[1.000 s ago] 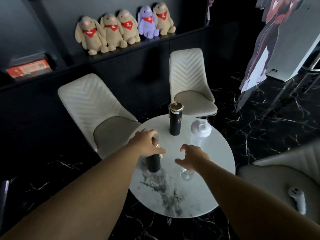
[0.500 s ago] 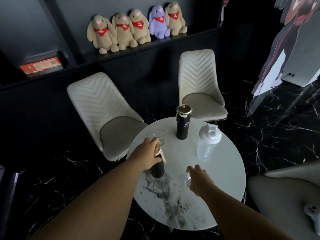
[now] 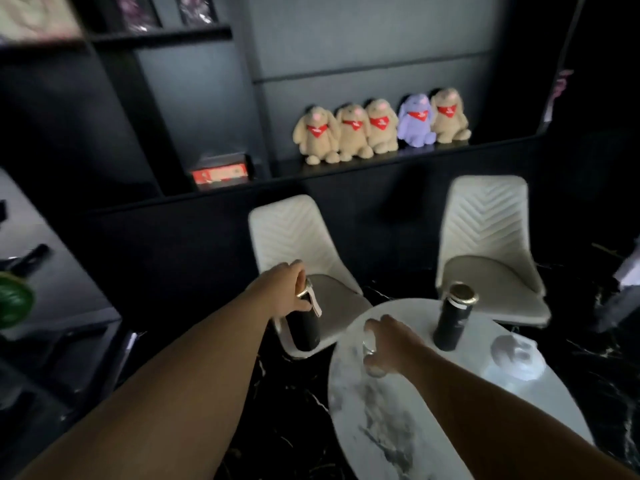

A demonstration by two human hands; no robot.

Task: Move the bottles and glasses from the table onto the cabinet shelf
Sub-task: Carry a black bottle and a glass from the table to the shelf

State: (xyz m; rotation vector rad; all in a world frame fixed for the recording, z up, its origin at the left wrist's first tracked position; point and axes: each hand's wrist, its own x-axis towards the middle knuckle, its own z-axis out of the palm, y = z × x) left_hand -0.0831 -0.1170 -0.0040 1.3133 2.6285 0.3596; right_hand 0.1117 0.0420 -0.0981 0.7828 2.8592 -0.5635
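A black flask (image 3: pixel 304 327) with a gold collar and a pale strap hangs in the air, off the table's left edge, in front of the nearer cream chair (image 3: pixel 304 258). The left hand (image 3: pixel 289 294) is clamped round its top from above, arm stretched out long, the flask's body dangling upright below the fist. Over on the right, a small clear glass (image 3: pixel 371 355), blurred, sits in the grip of the right hand (image 3: pixel 388 341), fingers curled down over its rim; whether its foot touches the white marbled round table (image 3: pixel 398 427) or hangs just above it cannot be told. On the table behind that hand stands a second black flask (image 3: pixel 452 320), upright, gold-capped, untouched. To its right, near the table's edge, a clear shaker bottle with a white lid (image 3: pixel 512 356), smeared by blur. Beyond the chairs runs the dark cabinet shelf (image 3: pixel 346 164), carrying a row of plush rabbits (image 3: pixel 381 128) and a red box (image 3: pixel 221 174).
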